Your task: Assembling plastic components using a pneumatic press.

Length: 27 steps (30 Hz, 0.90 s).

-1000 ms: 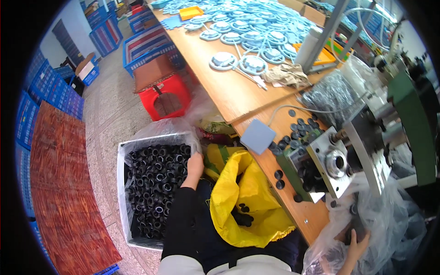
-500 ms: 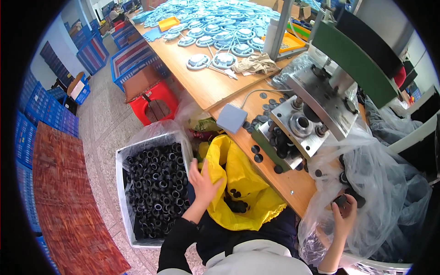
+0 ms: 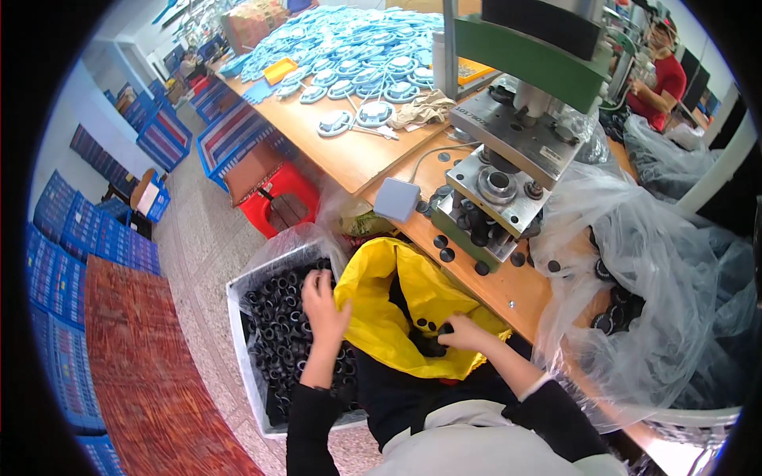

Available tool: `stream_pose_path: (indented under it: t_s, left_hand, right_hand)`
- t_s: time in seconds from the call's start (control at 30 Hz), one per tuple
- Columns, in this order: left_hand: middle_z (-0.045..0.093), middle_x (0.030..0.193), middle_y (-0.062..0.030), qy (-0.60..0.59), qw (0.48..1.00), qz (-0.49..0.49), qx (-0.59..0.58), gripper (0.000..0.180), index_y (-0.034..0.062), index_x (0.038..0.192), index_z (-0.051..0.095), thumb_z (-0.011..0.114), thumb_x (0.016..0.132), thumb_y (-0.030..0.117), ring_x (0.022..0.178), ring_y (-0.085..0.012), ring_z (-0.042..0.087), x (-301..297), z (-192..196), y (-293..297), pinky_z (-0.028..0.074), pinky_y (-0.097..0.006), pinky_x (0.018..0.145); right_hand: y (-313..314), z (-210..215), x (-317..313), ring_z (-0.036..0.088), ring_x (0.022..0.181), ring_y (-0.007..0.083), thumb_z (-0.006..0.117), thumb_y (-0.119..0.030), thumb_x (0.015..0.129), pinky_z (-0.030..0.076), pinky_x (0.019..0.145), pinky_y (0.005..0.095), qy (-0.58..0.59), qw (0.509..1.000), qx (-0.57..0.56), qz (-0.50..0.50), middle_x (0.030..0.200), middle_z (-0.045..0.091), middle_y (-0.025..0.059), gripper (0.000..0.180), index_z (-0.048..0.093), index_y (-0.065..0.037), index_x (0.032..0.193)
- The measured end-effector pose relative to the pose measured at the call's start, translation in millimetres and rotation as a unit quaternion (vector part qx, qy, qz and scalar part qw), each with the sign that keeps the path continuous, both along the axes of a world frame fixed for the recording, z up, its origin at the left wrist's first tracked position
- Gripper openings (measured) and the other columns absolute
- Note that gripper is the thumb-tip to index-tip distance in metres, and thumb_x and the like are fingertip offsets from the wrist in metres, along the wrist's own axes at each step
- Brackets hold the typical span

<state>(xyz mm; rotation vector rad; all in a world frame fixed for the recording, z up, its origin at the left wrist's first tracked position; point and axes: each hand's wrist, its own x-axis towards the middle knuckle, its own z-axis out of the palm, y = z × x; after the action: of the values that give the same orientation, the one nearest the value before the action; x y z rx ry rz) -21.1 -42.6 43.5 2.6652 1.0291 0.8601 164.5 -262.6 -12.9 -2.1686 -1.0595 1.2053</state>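
Left hand (image 3: 321,305) fingers spread over black rings (image 3: 274,317), gripping none. Right hand (image 3: 464,337) in yellow bag (image 3: 389,317), apparently pinching black part; grip unclear. Risk: bag sags, parts spill.

Glossy yellow plastic bag (image 3: 389,317); matt black rubbery rings (image 3: 278,317); smooth wooden bench (image 3: 349,155).
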Motion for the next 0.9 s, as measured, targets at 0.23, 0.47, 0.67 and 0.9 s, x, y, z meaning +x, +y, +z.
stream_pose_path:
  t_s: [0.23,0.47,0.67,0.9]
  left_hand:
    - [0.061,0.100,-0.0180,0.101,0.876,-0.127,-0.455,0.043,-0.0015,0.109,0.052,0.067,0.079,0.026,0.094,-0.0304,0.058,88,-62,-73,0.050,-0.037,0.071]
    - [0.062,0.100,-0.0093,-0.108,0.738,0.034,-0.665,0.036,-0.0019,0.110,0.056,0.063,0.084,0.022,0.096,-0.0216,0.058,162,-152,-39,0.048,-0.035,0.076]
    - [0.060,0.109,-0.0076,-0.218,0.620,-0.162,-0.736,0.024,0.0001,0.109,0.058,0.055,0.088,0.010,0.106,-0.0191,0.053,169,-122,-44,0.043,-0.035,0.088]
    - [0.059,0.115,-0.0081,-0.124,0.630,-0.165,-0.749,0.034,0.0018,0.119,0.053,0.052,0.087,0.011,0.109,-0.0224,0.053,123,-89,-23,0.040,-0.036,0.093]
  right_hand:
    - [-14,-57,13,0.052,0.106,0.0352,0.066,-0.032,0.072,0.042,0.091,0.0389,-0.148,0.973,0.004,-0.175,0.108,0.056,0.0212,0.054,0.051,0.001,0.113]
    - [-61,12,-7,0.055,0.100,0.0295,0.069,-0.028,0.074,0.042,0.086,0.0345,-0.040,0.982,0.131,-0.127,0.104,0.058,0.0169,0.046,0.055,0.000,0.108]
    - [-101,87,1,0.054,0.085,0.0133,0.069,-0.025,0.078,0.043,0.075,0.0261,0.127,0.978,0.121,-0.114,0.096,0.057,0.0072,0.046,0.053,-0.003,0.115]
    - [-124,109,3,0.048,0.070,0.0095,0.071,-0.022,0.077,0.041,0.063,0.0229,0.239,0.927,0.192,-0.215,0.086,0.055,0.0033,0.045,0.055,-0.004,0.115]
